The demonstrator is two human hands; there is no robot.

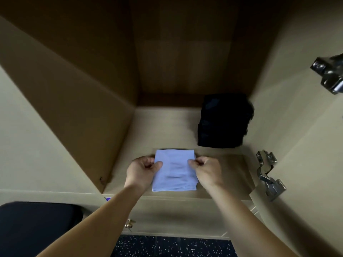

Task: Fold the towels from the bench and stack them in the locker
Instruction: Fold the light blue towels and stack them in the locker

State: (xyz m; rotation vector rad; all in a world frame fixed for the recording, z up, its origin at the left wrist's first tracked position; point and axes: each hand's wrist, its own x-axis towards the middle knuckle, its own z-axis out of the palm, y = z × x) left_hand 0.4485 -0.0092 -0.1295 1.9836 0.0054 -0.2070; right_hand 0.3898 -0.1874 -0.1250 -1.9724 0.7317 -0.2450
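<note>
A folded light-blue towel [175, 171] lies near the front edge of the locker shelf [228, 169], with several layers showing at its near edge. My left hand [142, 170] pinches the towel's left edge between thumb and curled fingers. My right hand [206, 169] pinches its right edge the same way. Both hands sit level with each other on either side of the towel. The locker is a beige wooden compartment, dark toward the back.
A stack of dark folded cloths [223, 120] stands at the shelf's back right. Metal door hinges [269, 176] are fixed on the right wall, another hinge [331, 73] higher up. A dark padded bench [37, 227] is at lower left; speckled floor [172, 246] lies below.
</note>
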